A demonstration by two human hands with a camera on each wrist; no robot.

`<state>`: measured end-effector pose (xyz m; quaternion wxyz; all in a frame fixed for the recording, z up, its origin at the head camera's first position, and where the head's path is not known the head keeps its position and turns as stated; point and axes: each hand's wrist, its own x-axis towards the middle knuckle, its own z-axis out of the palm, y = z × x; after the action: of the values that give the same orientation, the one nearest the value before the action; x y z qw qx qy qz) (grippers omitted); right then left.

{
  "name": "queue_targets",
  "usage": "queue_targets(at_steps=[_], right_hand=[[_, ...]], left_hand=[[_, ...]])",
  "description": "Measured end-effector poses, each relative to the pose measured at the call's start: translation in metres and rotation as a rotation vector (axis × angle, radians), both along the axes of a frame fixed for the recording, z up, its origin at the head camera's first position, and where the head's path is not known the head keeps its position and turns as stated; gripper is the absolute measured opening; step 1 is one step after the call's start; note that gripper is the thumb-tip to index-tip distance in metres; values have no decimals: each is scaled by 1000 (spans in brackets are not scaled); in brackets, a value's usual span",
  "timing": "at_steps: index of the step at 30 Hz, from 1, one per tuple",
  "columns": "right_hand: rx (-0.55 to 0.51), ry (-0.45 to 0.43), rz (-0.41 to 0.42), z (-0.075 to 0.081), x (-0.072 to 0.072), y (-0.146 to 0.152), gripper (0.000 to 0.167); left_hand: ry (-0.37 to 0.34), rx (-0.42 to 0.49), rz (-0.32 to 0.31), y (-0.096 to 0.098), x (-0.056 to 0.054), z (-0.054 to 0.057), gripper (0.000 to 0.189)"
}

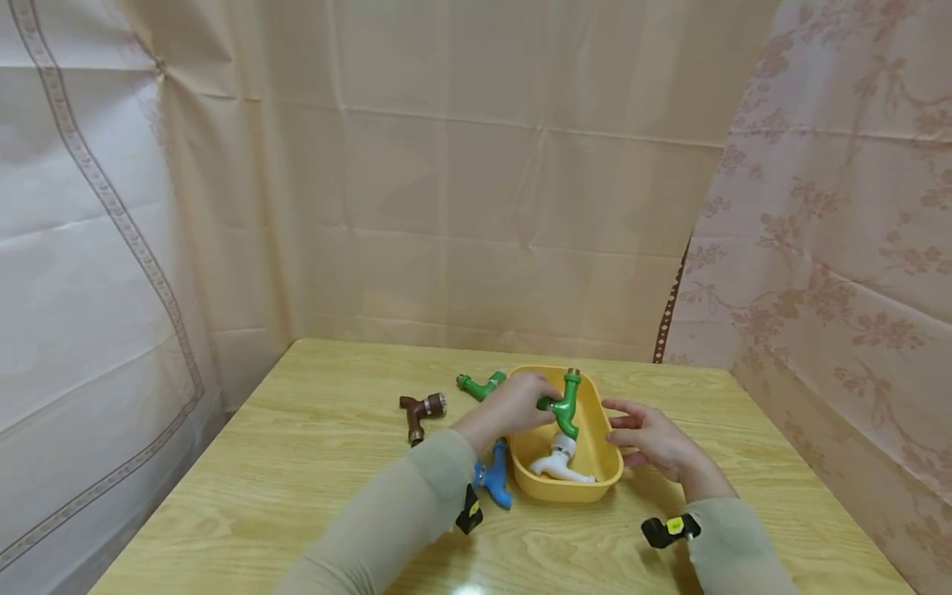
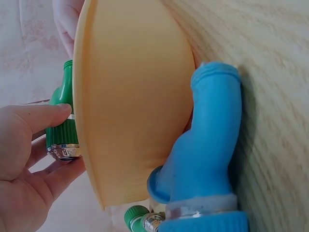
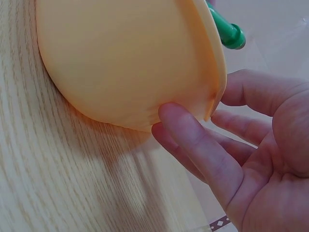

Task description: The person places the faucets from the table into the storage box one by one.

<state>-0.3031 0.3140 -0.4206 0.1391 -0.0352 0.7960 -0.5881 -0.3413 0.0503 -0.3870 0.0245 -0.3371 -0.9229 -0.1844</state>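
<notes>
My left hand [image 1: 521, 403] pinches a green plastic tap [image 1: 568, 405] by its ribbed handle, thumb on one side and fingers on the other. The tap is over the yellow basin [image 1: 565, 492], its brass-coloured threaded end toward the far side. Inside the basin lies a white tap [image 1: 559, 468], partly overlapped by the green one. At the basin's right side is my right hand [image 1: 658, 442], its loosely extended fingers [image 3: 193, 140] against the outer wall and rim. The left wrist view shows the green tap's handle [image 2: 63, 133] beside the basin's rim.
Left of the basin, a blue tap [image 1: 497, 479] lies close to its wall, partly behind my left sleeve. A second green tap [image 1: 476, 386] and a brown tap [image 1: 420, 411] lie farther left on the wooden table [image 1: 297, 496]. Curtains [image 1: 491, 182] hang around the table.
</notes>
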Motion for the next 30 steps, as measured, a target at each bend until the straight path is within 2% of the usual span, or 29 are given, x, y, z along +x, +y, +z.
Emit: queue_targets(at_steps=[8, 14, 24, 30], right_hand=[[21, 1, -7, -1, -2, 1, 69], [24, 1, -6, -1, -2, 1, 69], [14, 5, 6, -2, -1, 1, 69], [-6, 11, 22, -2, 0, 2, 69]], left_hand=[[-22, -9, -7, 10, 1, -4, 33], [-71, -19, 21, 18, 2, -8, 33], [-91, -38, 22, 31, 6, -11, 28], [-66, -76, 14, 36, 8, -12, 28]])
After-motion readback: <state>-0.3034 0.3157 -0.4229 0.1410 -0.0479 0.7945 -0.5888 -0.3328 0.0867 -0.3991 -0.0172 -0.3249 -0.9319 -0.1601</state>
